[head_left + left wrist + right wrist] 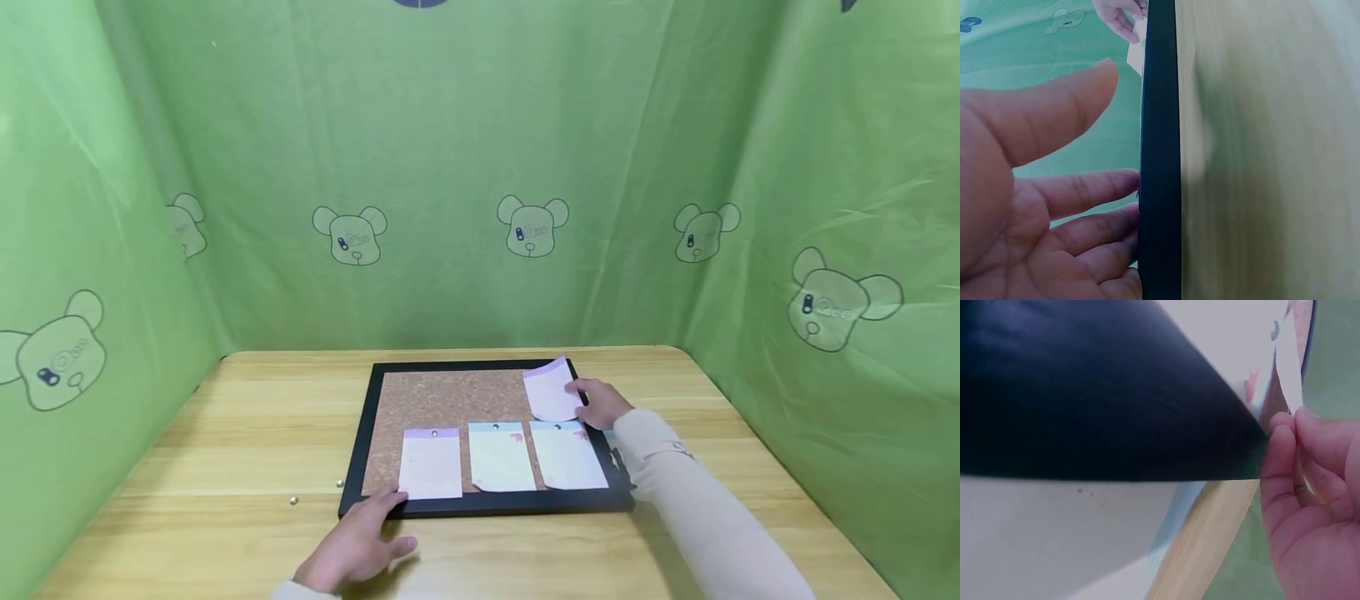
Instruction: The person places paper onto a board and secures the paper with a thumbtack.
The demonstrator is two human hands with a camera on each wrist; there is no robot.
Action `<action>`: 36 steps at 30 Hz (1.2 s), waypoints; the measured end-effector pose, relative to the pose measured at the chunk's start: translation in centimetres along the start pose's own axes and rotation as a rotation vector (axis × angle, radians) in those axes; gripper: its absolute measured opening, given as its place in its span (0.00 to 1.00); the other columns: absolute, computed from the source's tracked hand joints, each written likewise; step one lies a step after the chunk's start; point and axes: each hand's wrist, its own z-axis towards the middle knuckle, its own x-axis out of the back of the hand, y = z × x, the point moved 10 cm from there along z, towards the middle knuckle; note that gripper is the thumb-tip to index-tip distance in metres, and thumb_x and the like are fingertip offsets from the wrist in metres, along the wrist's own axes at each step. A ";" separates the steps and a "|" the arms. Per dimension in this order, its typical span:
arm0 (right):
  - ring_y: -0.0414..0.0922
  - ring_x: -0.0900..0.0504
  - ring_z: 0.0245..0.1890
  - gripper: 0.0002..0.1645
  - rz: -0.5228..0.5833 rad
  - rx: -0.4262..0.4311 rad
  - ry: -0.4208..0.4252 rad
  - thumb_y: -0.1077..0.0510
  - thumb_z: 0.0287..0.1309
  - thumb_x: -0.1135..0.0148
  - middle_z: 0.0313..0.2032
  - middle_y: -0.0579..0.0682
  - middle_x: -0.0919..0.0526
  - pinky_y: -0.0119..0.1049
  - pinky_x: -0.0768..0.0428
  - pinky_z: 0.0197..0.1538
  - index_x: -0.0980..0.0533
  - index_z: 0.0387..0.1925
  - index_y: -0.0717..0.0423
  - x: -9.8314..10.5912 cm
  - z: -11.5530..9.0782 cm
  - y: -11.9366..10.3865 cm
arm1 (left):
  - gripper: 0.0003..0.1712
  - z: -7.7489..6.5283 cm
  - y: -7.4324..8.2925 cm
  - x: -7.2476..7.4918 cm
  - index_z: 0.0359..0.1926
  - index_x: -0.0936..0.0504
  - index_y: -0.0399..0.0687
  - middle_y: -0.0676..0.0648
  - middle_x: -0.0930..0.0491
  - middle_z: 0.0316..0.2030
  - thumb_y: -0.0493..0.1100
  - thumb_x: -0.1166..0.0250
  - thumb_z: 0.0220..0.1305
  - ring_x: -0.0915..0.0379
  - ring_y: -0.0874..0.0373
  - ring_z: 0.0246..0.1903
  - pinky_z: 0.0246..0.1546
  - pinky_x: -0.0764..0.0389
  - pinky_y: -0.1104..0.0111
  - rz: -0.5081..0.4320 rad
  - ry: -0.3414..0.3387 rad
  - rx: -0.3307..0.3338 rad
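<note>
A cork board (442, 396) in a black frame (525, 501) lies on the table. At its top right corner, my right hand (602, 403) pinches the right edge of a purple-topped paper sheet (551, 392) between thumb and fingers; the sheet's top right corner curls up. In the right wrist view that sheet (1286, 369) appears nearly edge-on. My left hand (356, 537) has its fingers extended over the frame's lower left side, fingertips at the corner of another purple-topped sheet (431, 467). Its thumb stands apart in the left wrist view, and nothing is in its grip.
Two blue-topped sheets, one in the middle (501, 458) and one at right (567, 457), are pinned along the board's lower half. Two small silver pins lie left of the board, one nearer (294, 501) and one by the frame (340, 483). Green curtains (450, 167) enclose the table.
</note>
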 end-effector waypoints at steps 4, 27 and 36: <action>0.66 0.31 0.60 0.23 0.001 -0.019 0.007 0.71 0.54 0.38 0.55 0.69 0.24 0.58 0.35 0.64 0.26 0.53 0.70 -0.3 0.2 0.2 | 0.38 0.0 0.0 0.0 0.65 0.30 0.38 0.34 0.40 0.68 0.51 0.30 0.58 0.47 0.30 0.66 0.62 0.44 0.35 0.005 -0.001 -0.006; 0.66 0.28 0.57 0.22 -0.104 0.013 0.015 0.71 0.52 0.36 0.51 0.67 0.21 0.57 0.32 0.62 0.23 0.51 0.68 -0.7 0.6 0.6 | 0.38 0.0 0.0 0.1 0.65 0.30 0.38 0.33 0.40 0.68 0.51 0.30 0.58 0.47 0.28 0.65 0.61 0.43 0.35 0.003 -0.008 -0.005; 0.64 0.29 0.59 0.22 -0.148 0.004 -0.057 0.67 0.59 0.40 0.55 0.66 0.23 0.55 0.33 0.63 0.26 0.55 0.70 -1.3 0.5 0.4 | 0.38 0.0 0.0 0.1 0.64 0.29 0.37 0.33 0.39 0.68 0.52 0.30 0.58 0.46 0.29 0.65 0.61 0.43 0.35 0.010 -0.012 -0.010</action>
